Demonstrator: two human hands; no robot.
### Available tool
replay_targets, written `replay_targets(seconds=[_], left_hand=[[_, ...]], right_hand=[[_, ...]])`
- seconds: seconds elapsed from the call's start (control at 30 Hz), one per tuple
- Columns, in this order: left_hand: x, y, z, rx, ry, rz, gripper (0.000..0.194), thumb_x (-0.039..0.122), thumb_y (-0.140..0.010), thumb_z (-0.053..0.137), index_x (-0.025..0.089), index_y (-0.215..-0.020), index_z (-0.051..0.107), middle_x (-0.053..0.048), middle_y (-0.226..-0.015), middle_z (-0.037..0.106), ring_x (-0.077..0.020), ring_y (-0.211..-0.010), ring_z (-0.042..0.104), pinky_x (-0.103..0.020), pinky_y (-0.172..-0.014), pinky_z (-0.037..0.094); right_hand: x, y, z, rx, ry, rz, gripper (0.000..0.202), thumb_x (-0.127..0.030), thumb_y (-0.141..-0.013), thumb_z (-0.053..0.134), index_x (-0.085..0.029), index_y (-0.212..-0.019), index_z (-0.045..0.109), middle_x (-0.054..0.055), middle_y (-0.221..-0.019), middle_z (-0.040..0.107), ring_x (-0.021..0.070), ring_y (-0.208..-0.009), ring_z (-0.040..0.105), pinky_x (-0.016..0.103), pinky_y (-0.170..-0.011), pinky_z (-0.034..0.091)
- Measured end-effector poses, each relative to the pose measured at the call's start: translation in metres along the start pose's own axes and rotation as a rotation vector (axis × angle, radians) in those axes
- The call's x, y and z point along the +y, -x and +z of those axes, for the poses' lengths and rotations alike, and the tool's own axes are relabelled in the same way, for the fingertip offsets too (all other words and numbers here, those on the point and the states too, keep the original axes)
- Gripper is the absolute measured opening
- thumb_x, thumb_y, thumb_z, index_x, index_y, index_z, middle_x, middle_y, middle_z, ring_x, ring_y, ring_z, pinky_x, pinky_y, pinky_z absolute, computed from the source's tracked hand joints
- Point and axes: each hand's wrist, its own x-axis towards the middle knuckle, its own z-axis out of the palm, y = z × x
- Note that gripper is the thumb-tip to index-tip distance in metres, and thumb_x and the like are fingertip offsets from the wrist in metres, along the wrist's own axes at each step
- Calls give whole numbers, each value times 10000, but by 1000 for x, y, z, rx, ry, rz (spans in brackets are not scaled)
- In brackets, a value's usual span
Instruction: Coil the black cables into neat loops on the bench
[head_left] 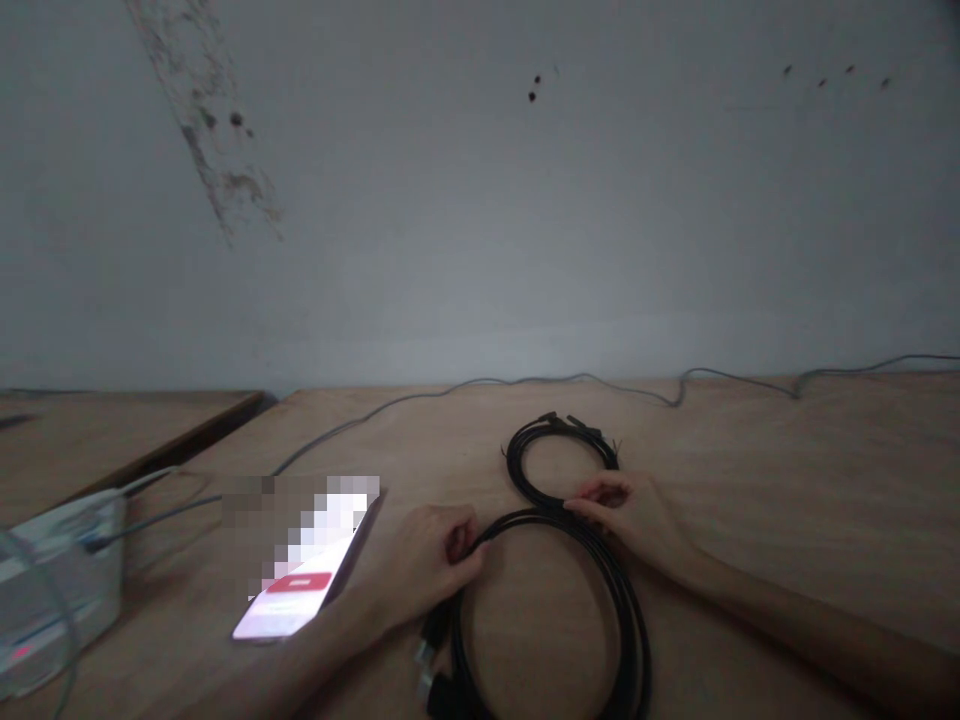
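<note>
– Where's your large coil (pixel 628 620)?
– Round, black, near six o'clock; your left hand (pixel 431 550) pinches its ten-o'clock edge, your right hand (pixel 636 515) pinches cable where the small coil (pixel 514 462) meets it

- wall (pixel 420 220): pale grey-blue, fills upper frame
- damaged patch (pixel 217 130): rough, upper left
- dark holes (pixel 532 97): upper centre, more at upper right
- wooden tabletop (pixel 787 480): light brown, against wall
- second tabletop (pixel 97 430): left, dark gap between
- light: dim

Both forearms reach inward, the left hand (pixel 442 550) and right hand (pixel 615 510) curled with thumbs extended.
</note>
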Motion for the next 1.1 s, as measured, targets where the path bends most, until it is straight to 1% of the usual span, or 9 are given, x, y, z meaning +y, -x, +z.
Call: replay_targets(seconds=[0.1, 0.17, 0.27, 0.33, 0.53, 0.67, 0.83, 0.97, 1.1], left_hand=[[1, -1, 0, -12, -27, -25, 309, 423, -893, 592, 200, -687, 535, 29, -632, 555, -140, -594, 500, -256, -539, 274], [2, -1, 0, -18, -39, -33, 315, 426, -895, 590, 200, -684, 532, 29, -638, 560, -140, -598, 500, -256, -543, 275], [3, 0, 0, -9, -40, -30, 310, 425, -896, 591, 200, -690, 535, 30, -653, 572, -139, -610, 505, -256, -553, 282], [2, 0, 0, -4, -46, -32, 301, 418, -893, 593, 201, -693, 536, 32, -657, 578, -137, -612, 508, -256, -554, 282], [-2, 0, 1, 4, -72, -52, 296, 414, -887, 583, 206, -686, 521, 30, -634, 559, -141, -593, 498, -268, -543, 269], [-2, 0, 0, 12, -93, -66, 287, 409, -874, 593, 208, -683, 519, 26, -641, 564, -147, -600, 497, -275, -544, 260], [2, 0, -2, -7, -100, -81, 298, 431, -885, 572, 210, -691, 524, 21, -650, 570, -153, -610, 504, -279, -550, 263], [2, -1, -1, -18, -99, -81, 268, 401, -873, 566, 209, -692, 515, 20, -662, 576, -154, -617, 512, -279, -558, 268], [-4, -1, 2, -9, -110, -64, 222, 360, -846, 577, 210, -698, 508, 22, -661, 573, -155, -618, 506, -277, -571, 273]], right_hand=[[-7, 4, -1, -47, 78, -6, 279, -491, -839, 740, -224, -803, 808, 40, -773, 779, 205, -697, 713, 270, -586, 525], [-9, 6, -3, -69, 109, -19, 247, -476, -856, 733, -248, -814, 820, 33, -811, 790, 212, -738, 726, 280, -628, 542], [-7, 5, -6, -99, 130, -96, 198, -449, -885, 716, -291, -862, 833, 20, -893, 801, 215, -833, 738, 297, -734, 561], [-5, 3, -6, -104, 157, -158, 186, -451, -894, 709, -314, -884, 835, 13, -923, 801, 213, -860, 736, 303, -765, 559], [-5, 1, -7, -128, 197, -199, 300, -477, -959, 616, -287, -889, 837, 30, -836, 785, 194, -722, 714, 275, -598, 523], [-7, 1, -11, -152, 226, -281, 244, -419, -968, 618, -306, -943, 833, 21, -904, 786, 193, -788, 719, 287, -686, 542], [-2, 0, -13, -147, 272, -279, 232, -438, -967, 625, -329, -976, 829, 15, -968, 797, 212, -858, 727, 320, -765, 555], [2, 1, -12, -143, 311, -280, 217, -436, -964, 633, -340, -970, 828, 1, -932, 801, 211, -834, 727, 318, -740, 544], [-2, 6, -10, -117, 407, -296, 218, -403, -973, 623, -342, -928, 827, -3, -883, 786, 195, -779, 711, 304, -698, 521]])
